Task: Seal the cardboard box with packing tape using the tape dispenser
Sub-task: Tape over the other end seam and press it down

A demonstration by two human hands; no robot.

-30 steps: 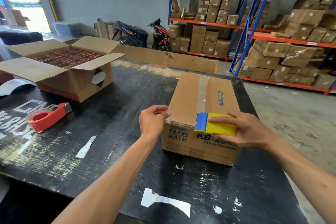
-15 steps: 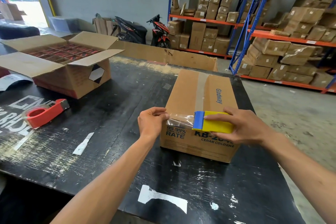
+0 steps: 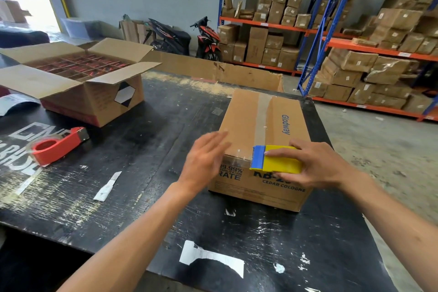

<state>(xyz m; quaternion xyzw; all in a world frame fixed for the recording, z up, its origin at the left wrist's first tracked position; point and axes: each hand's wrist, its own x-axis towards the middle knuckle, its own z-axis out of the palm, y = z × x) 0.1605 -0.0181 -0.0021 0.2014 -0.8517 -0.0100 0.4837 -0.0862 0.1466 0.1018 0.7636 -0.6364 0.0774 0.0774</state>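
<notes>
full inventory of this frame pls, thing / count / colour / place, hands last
sealed cardboard box: 1, brown, clear tape along the top seam, near right of the table
yellow and blue tape dispenser: 1, on the box's near top edge
open cardboard box: 1, brown, red items in dividers inside, far left of the table
red tape dispenser: 1, lying on the table left of the sealed box
table: 1, black, scuffed, with white paper scraps
motorbikes: 2, black and red, by the grey back wall
shelving racks: blue and orange, stacked with brown cartons, right
left hand: open, blurred, at the box's near left corner
right hand: gripping the yellow and blue tape dispenser
</notes>
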